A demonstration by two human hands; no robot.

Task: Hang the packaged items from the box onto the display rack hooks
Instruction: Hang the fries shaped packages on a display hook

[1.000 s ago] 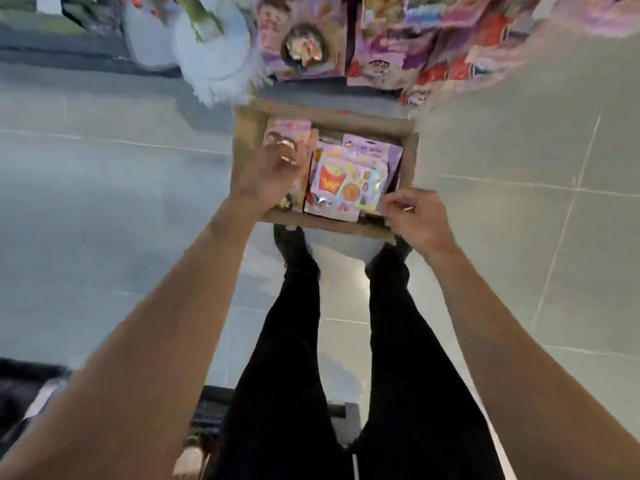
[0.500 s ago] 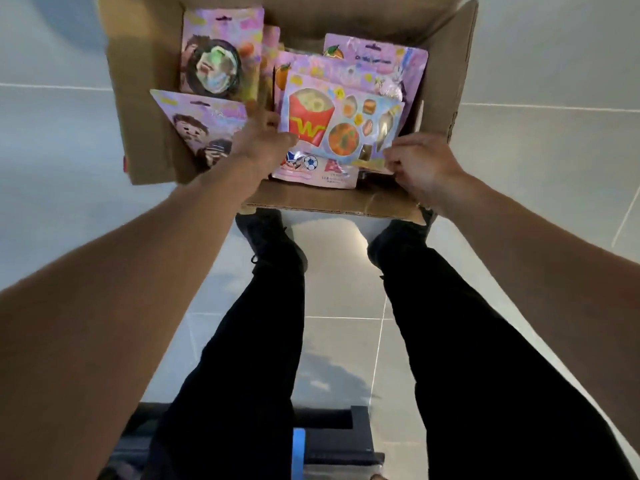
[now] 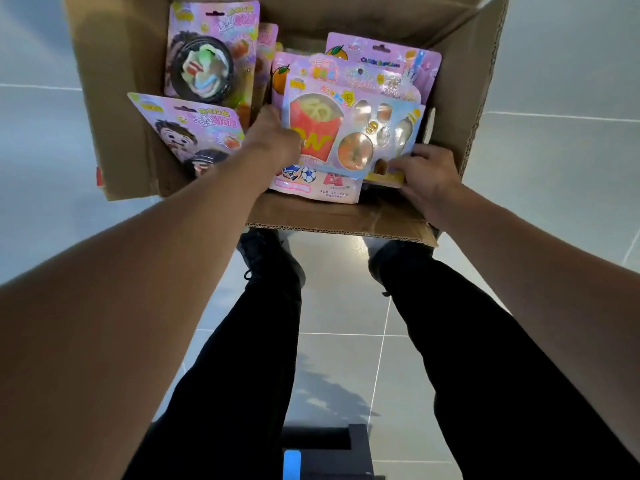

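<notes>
Both hands in the cardboard box (image 3: 114, 98) on the floor. Left hand (image 3: 272, 138) and right hand (image 3: 427, 176) grip the fries toy pack (image 3: 349, 133), fingers curled on its left edge and near-right corner. It lies atop the other packs (image 3: 384, 67).

Packaged items (image 3: 349, 133) fill the box (image 3: 332, 216) — bowl pack (image 3: 207, 57) left, fries pack on top.

Grey tiled floor (image 3: 554, 202) with pale grout lines, glossy, reflecting light. Directly on it: an open cardboard box (image 3: 114, 98) with flaps spread, two black shoes (image 3: 270, 261) just beside its near flap, and a black object with a blue patch (image 3: 329, 452) at the bottom edge.
</notes>
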